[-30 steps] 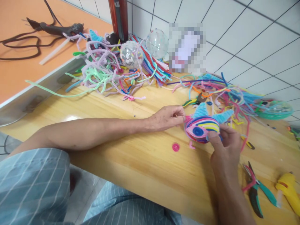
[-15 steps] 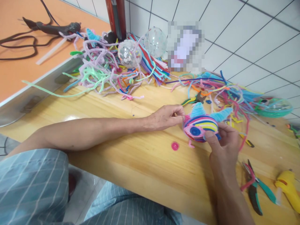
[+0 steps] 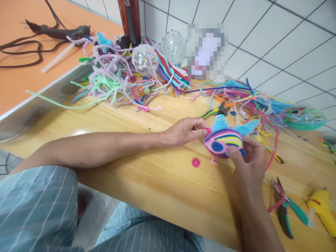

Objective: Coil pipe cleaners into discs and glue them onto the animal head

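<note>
My right hand [image 3: 250, 157] grips a striped pipe-cleaner figure [image 3: 231, 141] by its right side, thumb in front and fingers behind. The figure has a rounded body in blue, pink, white and yellow bands, a pink eye shape with a dark blue centre, and two light blue fins on top. At its left end, my left hand [image 3: 186, 131] pinches a pink pipe cleaner [image 3: 208, 130] between thumb and forefinger; where this joins the body is partly hidden. A small pink coil [image 3: 195, 162] lies on the wooden table [image 3: 147, 168] below the figure.
Pliers with pink pipe cleaner across them [image 3: 285, 206] and a yellow glue gun [image 3: 321, 210] lie at right. Yellow-handled cutters [image 3: 215, 111] lie behind the figure. Tangled pipe cleaners [image 3: 112, 77], a clear ball [image 3: 173, 46] and a black glue gun [image 3: 65, 32] are farther back.
The pink pipe cleaner at my left fingertips shows more clearly, and the figure has shifted very slightly left with my right hand. Little else differs.
</note>
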`<act>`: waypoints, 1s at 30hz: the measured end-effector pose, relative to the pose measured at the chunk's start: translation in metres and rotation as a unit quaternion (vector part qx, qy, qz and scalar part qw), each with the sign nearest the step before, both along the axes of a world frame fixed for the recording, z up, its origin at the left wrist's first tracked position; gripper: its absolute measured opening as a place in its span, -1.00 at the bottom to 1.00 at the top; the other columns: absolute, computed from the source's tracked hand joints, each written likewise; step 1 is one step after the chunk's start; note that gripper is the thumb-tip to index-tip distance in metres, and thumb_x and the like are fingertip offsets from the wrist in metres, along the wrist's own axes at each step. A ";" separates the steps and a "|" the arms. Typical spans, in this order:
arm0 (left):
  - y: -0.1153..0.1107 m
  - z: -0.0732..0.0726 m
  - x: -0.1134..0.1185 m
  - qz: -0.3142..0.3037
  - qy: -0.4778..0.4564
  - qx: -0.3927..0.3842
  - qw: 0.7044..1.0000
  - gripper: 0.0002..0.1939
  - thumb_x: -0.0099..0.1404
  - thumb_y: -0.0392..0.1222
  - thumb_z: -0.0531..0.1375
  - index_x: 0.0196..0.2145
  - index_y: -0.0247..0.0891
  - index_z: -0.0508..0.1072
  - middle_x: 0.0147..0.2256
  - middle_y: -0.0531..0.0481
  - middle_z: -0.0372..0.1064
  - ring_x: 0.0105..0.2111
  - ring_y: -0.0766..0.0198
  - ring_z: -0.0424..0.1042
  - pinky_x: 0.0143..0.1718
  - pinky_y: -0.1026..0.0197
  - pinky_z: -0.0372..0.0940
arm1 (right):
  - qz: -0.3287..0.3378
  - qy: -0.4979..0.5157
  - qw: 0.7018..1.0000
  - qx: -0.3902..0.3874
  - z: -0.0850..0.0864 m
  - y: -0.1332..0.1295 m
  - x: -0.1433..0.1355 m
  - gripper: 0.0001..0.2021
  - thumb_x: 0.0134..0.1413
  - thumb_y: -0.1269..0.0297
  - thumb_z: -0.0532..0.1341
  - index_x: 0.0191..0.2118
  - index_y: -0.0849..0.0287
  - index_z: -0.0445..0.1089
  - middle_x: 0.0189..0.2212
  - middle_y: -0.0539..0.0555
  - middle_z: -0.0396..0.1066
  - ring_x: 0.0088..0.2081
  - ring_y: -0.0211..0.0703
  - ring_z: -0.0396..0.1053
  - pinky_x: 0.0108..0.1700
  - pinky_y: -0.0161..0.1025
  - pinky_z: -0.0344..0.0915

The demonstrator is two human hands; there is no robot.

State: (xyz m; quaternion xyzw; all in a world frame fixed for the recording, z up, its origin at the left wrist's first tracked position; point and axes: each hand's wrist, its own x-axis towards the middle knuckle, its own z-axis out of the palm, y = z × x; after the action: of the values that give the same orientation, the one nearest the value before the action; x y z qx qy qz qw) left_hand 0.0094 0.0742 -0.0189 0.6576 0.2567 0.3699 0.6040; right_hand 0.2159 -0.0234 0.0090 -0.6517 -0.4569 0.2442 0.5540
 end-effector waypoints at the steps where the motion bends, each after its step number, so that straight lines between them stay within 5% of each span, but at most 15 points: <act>1: -0.001 0.000 0.000 0.002 -0.001 -0.006 1.000 -0.79 0.37 -0.09 0.26 -0.28 -0.33 0.50 -0.36 0.04 0.47 -0.38 0.37 0.37 -0.26 0.26 0.27 | 0.001 -0.001 1.000 -0.001 0.000 0.000 0.000 -0.38 -0.23 0.04 0.54 -0.04 0.10 0.35 -0.12 0.11 0.53 -0.07 0.02 0.50 0.03 0.08 0.38; 20: -0.007 0.006 -0.005 0.015 0.025 -0.042 0.999 -0.78 0.32 -0.07 0.31 -0.32 -0.29 0.46 -0.39 0.10 0.39 -0.39 0.39 0.26 -0.32 0.28 0.17 | -0.001 -0.009 1.000 0.003 -0.001 -0.002 -0.002 -0.39 -0.21 0.02 0.53 -0.04 0.08 0.34 -0.10 0.10 0.52 -0.06 0.03 0.51 0.07 0.12 0.40; 30: -0.008 0.008 0.000 0.016 0.010 -0.065 0.998 -0.51 0.19 0.24 0.37 -0.40 -0.28 0.43 -0.49 0.14 0.28 -0.46 0.40 0.17 -0.38 0.26 0.11 | 0.016 -0.022 1.000 0.010 -0.004 -0.003 0.001 -0.46 -0.12 0.05 0.52 -0.05 0.03 0.34 -0.08 0.08 0.53 -0.01 0.05 0.52 0.08 0.10 0.42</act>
State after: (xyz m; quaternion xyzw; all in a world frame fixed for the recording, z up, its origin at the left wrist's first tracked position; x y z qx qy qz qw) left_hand 0.0097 0.0661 -0.0106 0.6166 0.2967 0.3558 0.6365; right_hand 0.2172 -0.0268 0.0052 -0.6440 -0.4816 0.2337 0.5466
